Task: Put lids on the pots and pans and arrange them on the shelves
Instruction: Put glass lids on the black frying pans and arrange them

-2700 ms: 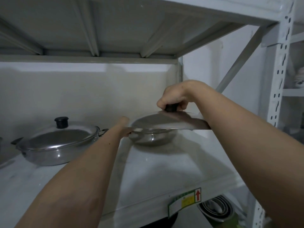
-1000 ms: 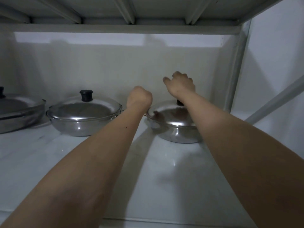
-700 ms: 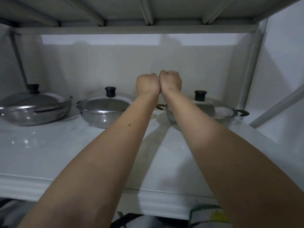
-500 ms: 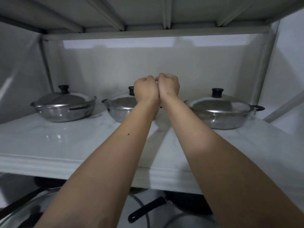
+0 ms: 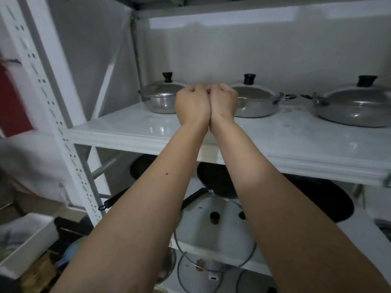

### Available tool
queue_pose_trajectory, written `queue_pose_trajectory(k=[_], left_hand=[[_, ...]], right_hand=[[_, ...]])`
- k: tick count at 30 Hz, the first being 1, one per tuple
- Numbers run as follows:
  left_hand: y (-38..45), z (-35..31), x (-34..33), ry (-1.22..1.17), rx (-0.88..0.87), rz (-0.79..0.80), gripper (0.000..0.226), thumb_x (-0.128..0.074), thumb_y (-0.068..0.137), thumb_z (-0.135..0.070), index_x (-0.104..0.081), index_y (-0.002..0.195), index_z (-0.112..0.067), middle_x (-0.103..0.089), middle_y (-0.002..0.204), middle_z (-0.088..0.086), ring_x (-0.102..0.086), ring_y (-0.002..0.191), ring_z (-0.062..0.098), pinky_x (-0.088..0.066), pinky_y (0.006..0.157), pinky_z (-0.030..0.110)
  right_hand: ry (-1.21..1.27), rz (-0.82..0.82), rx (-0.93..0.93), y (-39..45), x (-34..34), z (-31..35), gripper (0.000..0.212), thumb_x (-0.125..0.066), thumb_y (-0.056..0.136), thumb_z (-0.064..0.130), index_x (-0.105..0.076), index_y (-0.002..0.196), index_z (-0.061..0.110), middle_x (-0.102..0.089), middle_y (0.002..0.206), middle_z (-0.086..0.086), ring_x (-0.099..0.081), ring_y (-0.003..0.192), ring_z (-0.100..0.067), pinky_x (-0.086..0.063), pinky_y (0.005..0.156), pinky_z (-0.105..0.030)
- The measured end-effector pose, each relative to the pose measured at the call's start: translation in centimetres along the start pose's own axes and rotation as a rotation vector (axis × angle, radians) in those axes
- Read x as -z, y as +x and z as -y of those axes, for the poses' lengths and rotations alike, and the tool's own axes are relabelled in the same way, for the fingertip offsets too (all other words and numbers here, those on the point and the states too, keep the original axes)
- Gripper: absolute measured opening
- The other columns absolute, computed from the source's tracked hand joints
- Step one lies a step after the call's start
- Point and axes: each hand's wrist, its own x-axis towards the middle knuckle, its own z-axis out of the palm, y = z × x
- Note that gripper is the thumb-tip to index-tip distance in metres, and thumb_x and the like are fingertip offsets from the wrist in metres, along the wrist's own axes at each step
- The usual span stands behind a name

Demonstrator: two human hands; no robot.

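Three steel pots with black-knobbed lids stand in a row on the white shelf: the left pot, the middle pot and the right pot. My left hand and my right hand are closed fists pressed side by side in front of the shelf, between the left and middle pots, holding nothing. On the shelf below lie dark pans with long black handles and a glass lid with a knob. Another glass lid sits lower down.
A white perforated upright of the rack rises at the left, with a diagonal brace behind it. A white tray and clutter sit on the floor at the lower left. A red object hangs at the far left.
My right hand let go of the lid's knob on the right pot. Both hands drew back and closed into fists side by side. The view pulled back and swung left and down.
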Motion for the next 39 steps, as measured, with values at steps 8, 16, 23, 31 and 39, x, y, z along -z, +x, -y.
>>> queue_pose_trajectory(k=[8,16,23,31,39], left_hand=[[0.8,5.5,13.5,0.079,0.056,-0.222,0.028,-0.046,0.085,-0.009,-0.068,0.067,-0.009,-0.071,0.073,0.011,-0.067,0.074,0.026,-0.055,0.070,0.040],[1.8,11.7,20.4,0.189,0.086,-0.337,0.030,-0.047,0.086,-0.007,-0.058,0.058,-0.007,-0.057,0.057,0.003,-0.049,0.053,0.014,-0.036,0.051,0.023],[2.2,18.7,20.3,0.237,0.187,-0.371,0.033,-0.045,0.086,-0.007,-0.051,0.054,-0.011,-0.051,0.054,0.003,-0.043,0.053,0.016,-0.035,0.054,0.030],[3.9,26.1,16.9,0.276,0.311,-0.324,0.029,-0.046,0.085,-0.011,-0.062,0.061,-0.014,-0.064,0.066,0.009,-0.057,0.066,0.025,-0.048,0.063,0.039],[8.3,31.9,16.6,0.359,0.341,-0.197,0.035,-0.047,0.086,-0.012,-0.054,0.052,-0.018,-0.053,0.052,-0.001,-0.047,0.054,0.018,-0.039,0.058,0.030]], right_hand=[[0.118,0.273,-0.088,-10.5,-9.7,-4.3,0.027,-0.047,0.087,0.005,-0.059,0.065,0.015,-0.060,0.068,0.004,-0.064,0.081,-0.025,-0.054,0.079,-0.040],[0.133,0.370,-0.190,-15.2,-16.0,-10.5,0.027,-0.051,0.085,0.004,-0.060,0.065,0.018,-0.067,0.079,-0.002,-0.067,0.089,-0.029,-0.055,0.085,-0.045],[0.067,0.402,-0.242,-15.6,-16.5,-16.8,0.026,-0.048,0.086,0.004,-0.062,0.068,0.018,-0.062,0.068,0.007,-0.062,0.080,-0.019,-0.053,0.081,-0.036],[-0.036,0.409,-0.311,-12.1,-16.4,-24.1,0.025,-0.044,0.090,0.005,-0.069,0.096,0.003,-0.063,0.078,0.003,-0.061,0.086,-0.019,-0.054,0.086,-0.039],[-0.123,0.383,-0.345,-9.5,-19.7,-29.3,0.026,-0.043,0.092,0.008,-0.067,0.100,0.004,-0.064,0.091,-0.004,-0.063,0.094,-0.025,-0.051,0.091,-0.043]])
